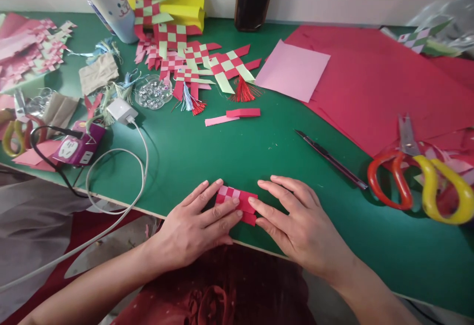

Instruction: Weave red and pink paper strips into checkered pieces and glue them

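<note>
Both hands lie flat on a small woven square made of red and pink paper strips. The woven square sits on the green table, right at the near edge, just in front of the person.

The left hand is wide open, with its fingers stretched out and a little apart. Its fingertips press on the left side of the woven square. The right hand is wide open too, with long flat fingers, and its fingertips touch the right side. Neither hand is curled around anything. The two hands almost meet over the paper.

A thin dark craft knife lies on the table near the right hand, a bit farther back. Off to the right, red scissors and yellow scissors lie side by side at the edge of a big red sheet. A pink sheet rests on that red sheet's left corner.

At the far side of the table is a pile of woven shapes in red and pale green, and a red tassel hangs from one. Two short paper strips lie between the pile and the hands. To the left, a white charger sits beside a clear dish of googly eyes.
</note>
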A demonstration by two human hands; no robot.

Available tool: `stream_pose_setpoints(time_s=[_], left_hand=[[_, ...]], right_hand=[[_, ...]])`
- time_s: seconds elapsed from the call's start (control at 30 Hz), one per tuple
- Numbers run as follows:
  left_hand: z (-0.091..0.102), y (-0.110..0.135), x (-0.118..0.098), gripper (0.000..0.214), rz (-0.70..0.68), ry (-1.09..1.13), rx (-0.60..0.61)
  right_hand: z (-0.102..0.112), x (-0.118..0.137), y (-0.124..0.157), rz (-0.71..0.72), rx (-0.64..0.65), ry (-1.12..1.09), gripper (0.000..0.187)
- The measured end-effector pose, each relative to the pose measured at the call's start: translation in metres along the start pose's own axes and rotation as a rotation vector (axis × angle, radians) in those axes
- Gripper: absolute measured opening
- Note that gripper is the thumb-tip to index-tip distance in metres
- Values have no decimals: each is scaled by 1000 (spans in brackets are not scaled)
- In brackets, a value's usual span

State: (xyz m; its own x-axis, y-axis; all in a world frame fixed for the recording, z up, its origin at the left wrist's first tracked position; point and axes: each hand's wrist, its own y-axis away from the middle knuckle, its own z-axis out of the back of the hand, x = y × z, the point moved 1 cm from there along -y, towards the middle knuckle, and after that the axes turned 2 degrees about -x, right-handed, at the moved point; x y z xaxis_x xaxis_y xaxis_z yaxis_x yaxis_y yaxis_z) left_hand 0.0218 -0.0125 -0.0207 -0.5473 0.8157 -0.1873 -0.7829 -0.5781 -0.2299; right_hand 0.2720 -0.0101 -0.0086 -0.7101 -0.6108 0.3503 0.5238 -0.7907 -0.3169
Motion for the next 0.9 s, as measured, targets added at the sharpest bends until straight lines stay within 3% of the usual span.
stream_pose_setpoints(time_s=[0.27, 0.47, 0.9], left_hand=[[-1, 3, -4, 43, 46, -56, -47], [0, 3, -5, 37, 60, -71, -14], [-2, 4, -5, 46, 55, -120, -35]], right_hand=[[0, -1, 2, 6, 12, 1, 29], [-1, 2, 0, 5, 24, 34, 27], [0, -1, 0, -19, -35, -27, 31]])
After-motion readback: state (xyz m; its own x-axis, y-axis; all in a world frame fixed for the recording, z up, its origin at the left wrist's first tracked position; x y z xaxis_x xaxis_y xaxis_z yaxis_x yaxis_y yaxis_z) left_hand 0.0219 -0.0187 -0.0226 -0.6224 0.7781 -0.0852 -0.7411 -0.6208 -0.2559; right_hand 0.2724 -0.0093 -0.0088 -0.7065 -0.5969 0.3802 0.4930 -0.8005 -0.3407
